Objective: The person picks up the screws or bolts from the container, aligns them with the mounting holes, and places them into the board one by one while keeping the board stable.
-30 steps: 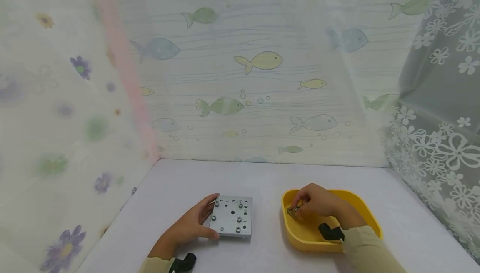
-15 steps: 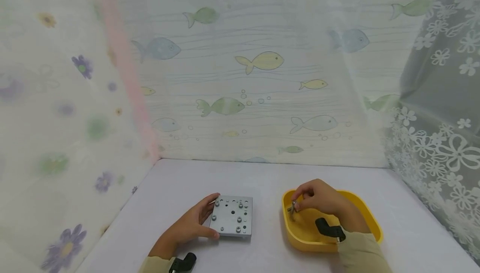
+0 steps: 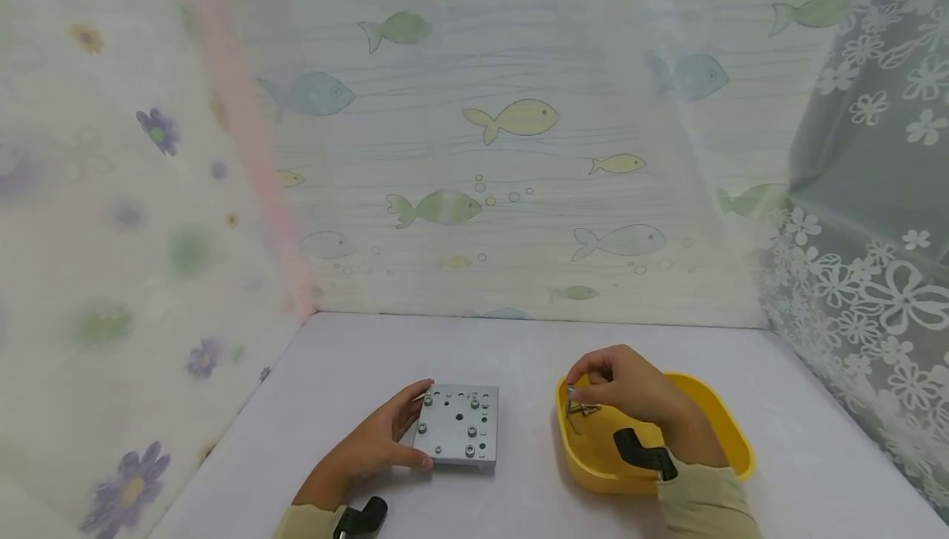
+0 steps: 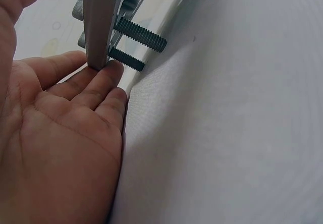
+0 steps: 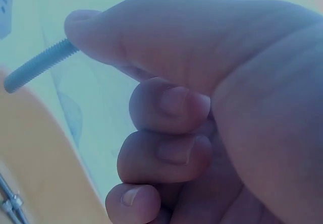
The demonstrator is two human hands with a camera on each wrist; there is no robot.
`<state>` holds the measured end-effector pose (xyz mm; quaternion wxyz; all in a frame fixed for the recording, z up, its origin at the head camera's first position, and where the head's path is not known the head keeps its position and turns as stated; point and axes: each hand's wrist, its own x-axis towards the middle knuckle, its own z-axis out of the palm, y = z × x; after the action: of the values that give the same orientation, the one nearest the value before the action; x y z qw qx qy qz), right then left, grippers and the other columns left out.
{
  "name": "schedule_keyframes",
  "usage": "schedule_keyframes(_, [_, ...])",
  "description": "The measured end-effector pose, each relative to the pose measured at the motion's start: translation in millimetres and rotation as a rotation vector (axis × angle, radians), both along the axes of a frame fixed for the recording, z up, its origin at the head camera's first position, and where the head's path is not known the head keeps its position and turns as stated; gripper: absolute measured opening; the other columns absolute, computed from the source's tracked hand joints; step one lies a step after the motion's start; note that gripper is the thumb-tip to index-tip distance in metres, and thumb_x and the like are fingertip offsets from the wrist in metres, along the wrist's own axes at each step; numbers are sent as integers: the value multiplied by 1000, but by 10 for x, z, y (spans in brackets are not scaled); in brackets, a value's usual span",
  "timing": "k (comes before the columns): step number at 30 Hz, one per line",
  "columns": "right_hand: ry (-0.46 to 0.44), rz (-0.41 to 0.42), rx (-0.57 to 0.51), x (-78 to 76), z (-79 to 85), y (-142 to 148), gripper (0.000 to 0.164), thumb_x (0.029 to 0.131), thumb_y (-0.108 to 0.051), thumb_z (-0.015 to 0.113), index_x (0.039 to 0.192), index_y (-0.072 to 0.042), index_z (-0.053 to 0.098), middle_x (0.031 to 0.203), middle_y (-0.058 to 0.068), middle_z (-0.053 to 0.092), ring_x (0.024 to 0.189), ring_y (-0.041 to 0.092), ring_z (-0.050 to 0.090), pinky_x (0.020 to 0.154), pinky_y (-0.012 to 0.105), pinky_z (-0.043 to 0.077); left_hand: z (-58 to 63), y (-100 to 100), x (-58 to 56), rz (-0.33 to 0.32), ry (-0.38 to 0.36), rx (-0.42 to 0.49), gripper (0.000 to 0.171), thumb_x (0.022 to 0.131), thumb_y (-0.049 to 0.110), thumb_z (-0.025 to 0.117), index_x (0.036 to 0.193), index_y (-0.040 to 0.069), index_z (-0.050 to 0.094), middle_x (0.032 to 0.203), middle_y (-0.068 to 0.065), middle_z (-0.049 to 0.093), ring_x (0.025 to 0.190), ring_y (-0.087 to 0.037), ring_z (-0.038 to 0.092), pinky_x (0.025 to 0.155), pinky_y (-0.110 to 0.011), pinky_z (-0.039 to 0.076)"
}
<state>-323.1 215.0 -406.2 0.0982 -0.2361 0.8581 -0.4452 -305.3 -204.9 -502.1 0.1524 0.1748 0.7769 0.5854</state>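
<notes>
On the left of the head view, my left hand (image 3: pixel 374 440) grips a square silver metal plate (image 3: pixel 448 433) by its left side, thumb at the front corner and fingers at the back. Several bolts sit in its holes. Their threaded shanks (image 4: pixel 140 34) stick out underneath in the left wrist view, with the plate's edge (image 4: pixel 98 27) against the fingers. Over the yellow tray's left end, my right hand (image 3: pixel 623 389) pinches a bolt (image 5: pixel 38 67) between thumb and forefinger, threaded end exposed. The thumb hides its other end in the right wrist view.
Several more bolts (image 3: pixel 588 410) lie in the yellow tray (image 3: pixel 611 483), below the right hand. Both stand on a white-covered table (image 3: pixel 526 456). Fish-patterned cloth (image 3: pixel 519 217) hangs behind it, with flowered curtains at both sides.
My right hand has risen from the tray floor and moved slightly left with the pinched bolt, which now hangs near the tray's left rim. The left hand and plate have stayed put.
</notes>
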Motion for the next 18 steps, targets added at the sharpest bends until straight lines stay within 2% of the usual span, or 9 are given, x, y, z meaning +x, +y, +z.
schedule_keyframes(5, [7,6,-6,74,106,-107,19,89,-21,81,105,-10,78,65,-3,41,54,7,36,48,19,34,-5,5,0,3,9,-6,125,66,11,97,166,17,22,169,-6,31,157,-27,30,116,-6,28])
schedule_keyframes(10, [22,11,-18,124,157,-211,16,89,-22,81,102,-12,78,64,-4,38,53,6,34,48,19,35,-4,8,2,0,9,6,124,67,11,97,165,17,22,169,-7,31,157,-29,30,118,-10,28])
schedule_keyframes(14, [26,17,-50,136,153,-296,16,89,-23,81,102,-13,77,62,-4,36,52,7,33,48,19,36,0,9,1,2,9,6,125,66,10,97,166,16,22,169,-7,31,157,-28,30,120,-13,27])
schedule_keyframes(18, [21,25,-69,139,122,-389,13,89,-24,82,100,-18,78,61,-4,36,51,8,34,48,18,38,-2,12,-9,8,4,4,126,65,10,97,165,17,22,168,-6,32,156,-27,31,120,-13,26])
